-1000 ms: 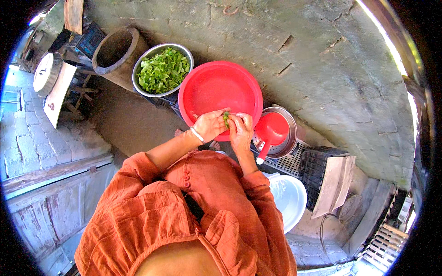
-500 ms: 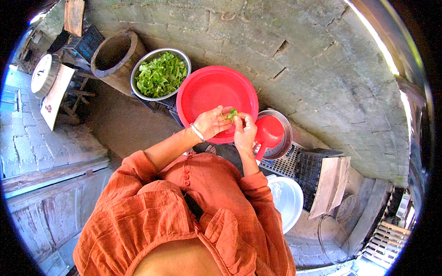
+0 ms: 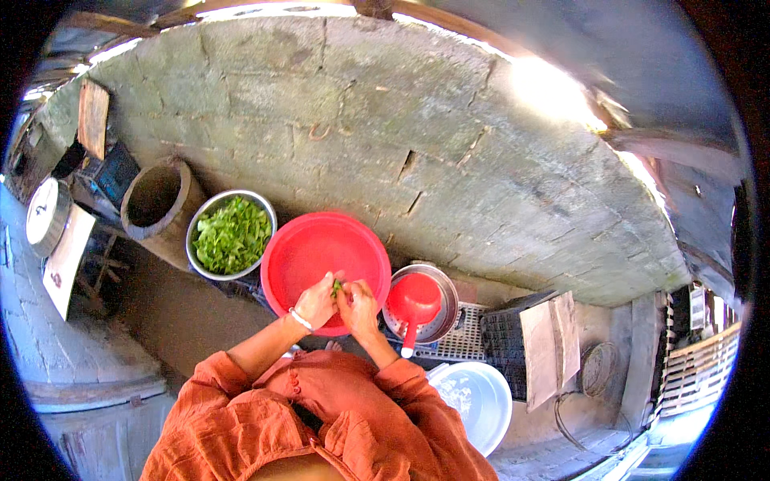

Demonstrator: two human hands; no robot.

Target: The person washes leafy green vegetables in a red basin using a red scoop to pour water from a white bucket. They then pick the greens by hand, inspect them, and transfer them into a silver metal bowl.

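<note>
Over the near edge of a wide red plastic basin (image 3: 309, 248), my two hands are close together. My left hand (image 3: 318, 305), with a white bracelet at the wrist, has its fingers closed around a small green leafy sprig (image 3: 338, 288). The fingers of my right hand (image 3: 358, 307) pinch the same sprig from the other side; its lower part is hidden. To the left stands a metal bowl (image 3: 272, 215) heaped with green leaves (image 3: 233, 234). On the right, a red dipper (image 3: 414, 297) rests in a metal pan (image 3: 450, 314).
A pale plastic basin (image 3: 491, 401) sits near my right side. Beyond it are a perforated rack (image 3: 464, 341), a dark crate (image 3: 501, 343) and a leaning board (image 3: 547, 353). A hollow cylinder (image 3: 189, 204) stands far left. A block wall (image 3: 345, 120) runs behind.
The view has tilted up, showing more wall and roof. My left hand has gone from open palm to closed fingers, and both hands are nearer each other around the sprig.
</note>
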